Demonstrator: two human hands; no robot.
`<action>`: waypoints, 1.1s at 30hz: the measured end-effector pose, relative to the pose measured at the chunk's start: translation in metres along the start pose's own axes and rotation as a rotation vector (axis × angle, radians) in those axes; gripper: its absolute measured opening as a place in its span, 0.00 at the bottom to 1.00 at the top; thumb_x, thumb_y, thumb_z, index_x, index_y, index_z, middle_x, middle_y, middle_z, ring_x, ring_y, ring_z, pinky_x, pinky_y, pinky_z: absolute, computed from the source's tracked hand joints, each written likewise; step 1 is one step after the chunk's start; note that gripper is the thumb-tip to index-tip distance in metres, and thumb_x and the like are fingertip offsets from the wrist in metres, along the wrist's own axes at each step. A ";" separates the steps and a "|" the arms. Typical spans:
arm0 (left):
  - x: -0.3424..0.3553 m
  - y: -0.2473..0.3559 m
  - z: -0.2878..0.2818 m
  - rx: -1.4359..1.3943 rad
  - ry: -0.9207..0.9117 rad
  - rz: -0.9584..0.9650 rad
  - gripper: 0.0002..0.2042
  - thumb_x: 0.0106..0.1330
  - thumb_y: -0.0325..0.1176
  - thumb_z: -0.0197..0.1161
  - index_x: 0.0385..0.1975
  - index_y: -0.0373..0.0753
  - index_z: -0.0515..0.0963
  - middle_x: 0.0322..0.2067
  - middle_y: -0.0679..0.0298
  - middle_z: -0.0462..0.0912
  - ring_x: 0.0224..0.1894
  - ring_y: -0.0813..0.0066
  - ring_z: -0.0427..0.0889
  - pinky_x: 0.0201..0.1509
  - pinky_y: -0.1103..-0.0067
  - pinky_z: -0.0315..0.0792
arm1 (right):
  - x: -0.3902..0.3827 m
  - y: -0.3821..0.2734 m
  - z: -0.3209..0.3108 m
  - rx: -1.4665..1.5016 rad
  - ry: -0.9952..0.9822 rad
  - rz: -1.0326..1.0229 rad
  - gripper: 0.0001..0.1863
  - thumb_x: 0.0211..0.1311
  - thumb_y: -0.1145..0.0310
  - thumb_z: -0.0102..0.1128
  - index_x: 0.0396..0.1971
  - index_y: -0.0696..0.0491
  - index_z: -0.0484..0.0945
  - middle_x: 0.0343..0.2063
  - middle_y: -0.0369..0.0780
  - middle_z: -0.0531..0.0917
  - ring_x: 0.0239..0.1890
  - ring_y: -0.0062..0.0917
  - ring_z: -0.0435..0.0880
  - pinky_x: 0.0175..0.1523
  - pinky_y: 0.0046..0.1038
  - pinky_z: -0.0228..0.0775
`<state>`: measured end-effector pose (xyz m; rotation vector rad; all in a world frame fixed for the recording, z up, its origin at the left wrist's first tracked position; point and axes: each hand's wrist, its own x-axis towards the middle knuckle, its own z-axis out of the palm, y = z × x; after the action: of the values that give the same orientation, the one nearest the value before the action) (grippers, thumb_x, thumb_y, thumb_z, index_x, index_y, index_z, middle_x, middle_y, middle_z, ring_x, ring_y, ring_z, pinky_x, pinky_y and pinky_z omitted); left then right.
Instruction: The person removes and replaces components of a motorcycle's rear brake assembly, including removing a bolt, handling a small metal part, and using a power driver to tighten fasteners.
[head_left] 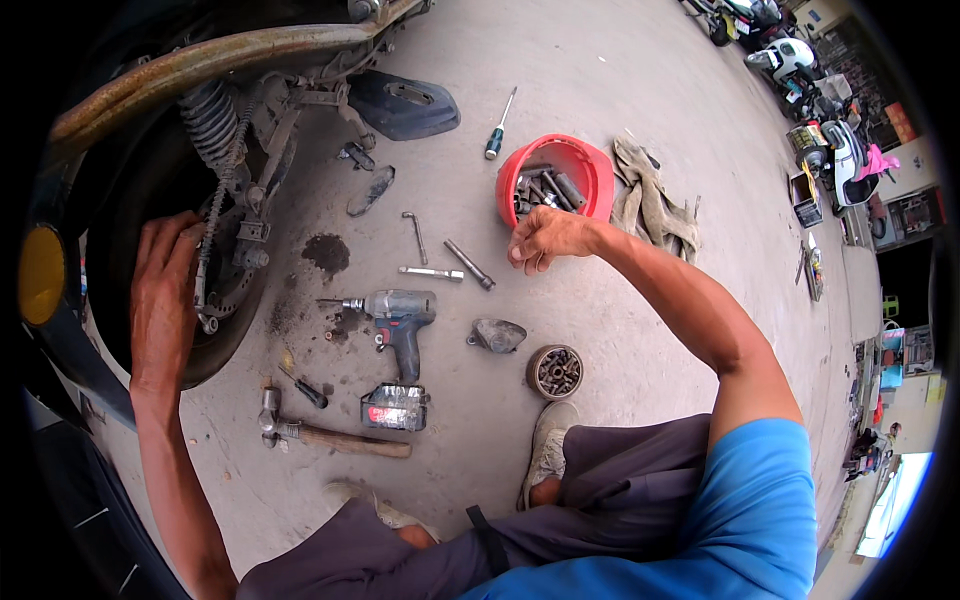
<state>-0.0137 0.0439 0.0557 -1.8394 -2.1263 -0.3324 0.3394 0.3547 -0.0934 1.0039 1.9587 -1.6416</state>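
My left hand (165, 290) lies flat on the black rear tyre (140, 200) of a motorbike, next to its chain and hub (225, 265). My right hand (540, 240) reaches out over the concrete floor with its fingers curled in, just in front of a red bowl (585, 165) holding sockets and bolts. Whether the fingers hold something small I cannot make out. A cordless impact driver (400, 320) with its battery lies on the floor between my two hands.
On the floor lie a hammer (335, 438), a screwdriver (498, 125), socket bars (445, 270), a round metal part (555, 372), a grey cover (497, 335), dirty gloves (650, 200) and a black panel (405, 105). Scooters (830, 120) stand parked at the far right.
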 end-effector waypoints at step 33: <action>0.016 0.012 -0.007 -0.041 -0.071 0.009 0.14 0.56 0.12 0.59 0.42 0.28 0.76 0.45 0.50 0.79 0.51 0.51 0.77 0.55 0.65 0.70 | 0.065 0.090 -0.063 -0.650 0.679 -0.313 0.12 0.58 0.71 0.60 0.41 0.58 0.81 0.44 0.49 0.84 0.49 0.47 0.83 0.53 0.45 0.76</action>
<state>-0.0034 0.0577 0.0684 -1.9098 -2.1723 -0.3151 0.3711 0.4375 -0.1851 1.0894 2.9361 -0.6741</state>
